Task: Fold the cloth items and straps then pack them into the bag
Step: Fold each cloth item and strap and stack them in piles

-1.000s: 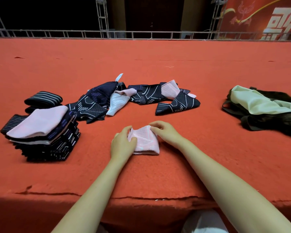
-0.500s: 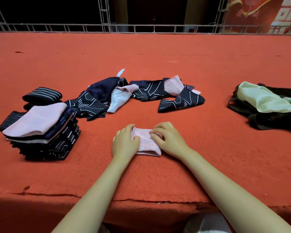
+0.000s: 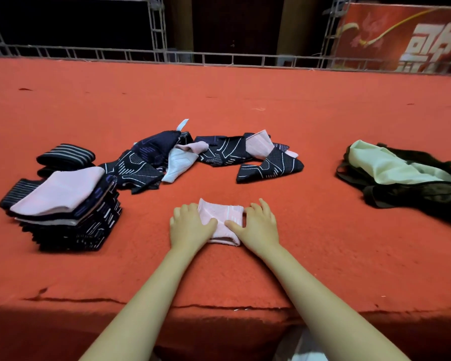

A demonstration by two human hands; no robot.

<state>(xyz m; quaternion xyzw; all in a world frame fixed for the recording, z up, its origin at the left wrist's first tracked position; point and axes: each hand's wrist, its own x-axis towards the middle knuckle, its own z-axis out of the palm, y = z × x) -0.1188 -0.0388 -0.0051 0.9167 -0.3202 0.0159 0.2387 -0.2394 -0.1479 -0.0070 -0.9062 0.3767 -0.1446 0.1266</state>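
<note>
A small pink folded cloth (image 3: 223, 220) lies flat on the red table surface (image 3: 245, 105) right in front of me. My left hand (image 3: 189, 225) presses on its left side and my right hand (image 3: 258, 225) presses on its right side, fingers laid flat. A stack of folded cloths (image 3: 63, 212) with a pink one on top stands at the left. Behind it lie rolled striped straps (image 3: 65, 157). A loose pile of dark patterned and pink cloths (image 3: 206, 155) sits behind my hands. The black bag (image 3: 412, 183) with a pale green lining lies open at the right.
The table's near edge (image 3: 219, 307) runs just below my forearms, with a tear at the left. A metal truss railing (image 3: 219, 58) borders the far side. A red banner (image 3: 406, 37) hangs at the back right.
Both hands moved from pinching and folding the pink cloth to pressing it flat, the right hand shifting out to the cloth's right edge. The cloth now lies as a flat rectangle.
</note>
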